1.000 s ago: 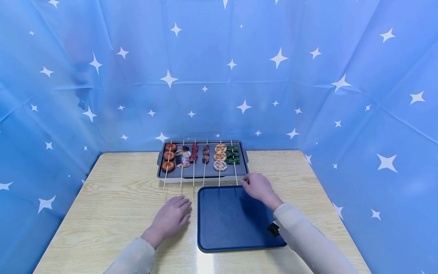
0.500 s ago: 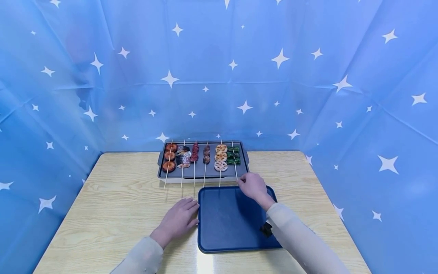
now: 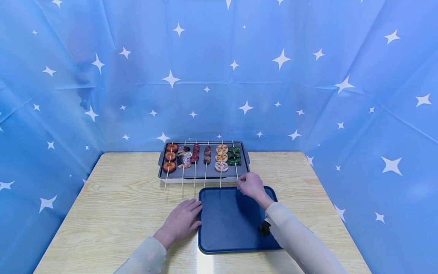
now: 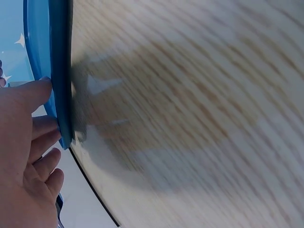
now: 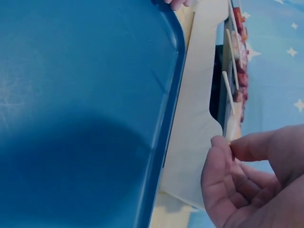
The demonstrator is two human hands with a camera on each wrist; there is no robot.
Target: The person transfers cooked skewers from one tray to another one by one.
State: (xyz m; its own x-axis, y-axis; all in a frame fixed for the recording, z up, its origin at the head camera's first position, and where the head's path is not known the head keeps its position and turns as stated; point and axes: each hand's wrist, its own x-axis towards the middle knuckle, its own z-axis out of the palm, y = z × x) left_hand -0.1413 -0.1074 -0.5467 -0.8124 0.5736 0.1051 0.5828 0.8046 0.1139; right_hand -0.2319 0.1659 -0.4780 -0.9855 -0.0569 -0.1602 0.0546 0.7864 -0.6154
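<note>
Star-print backdrop (image 3: 205,57) across upper frame. Wood-grain surface (image 3: 130,198) below. Blue tray (image 3: 226,224), lower centre. Grill plate (image 3: 174,175) just above it, mid-frame. Left hand (image 3: 181,220), lower centre: fingers extended, released, touching tray's left edge. Right hand (image 3: 251,185), right of centre: fingers pinching lower stick end of green skewer (image 3: 234,156), its food on plate's right side. Five other skewers (image 3: 195,155) lie left of it.

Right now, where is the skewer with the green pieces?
In the head view, the green skewer lies at the right end of the griddle, just right of the lotus-slice skewer, with the right hand pinching its near end.
</note>
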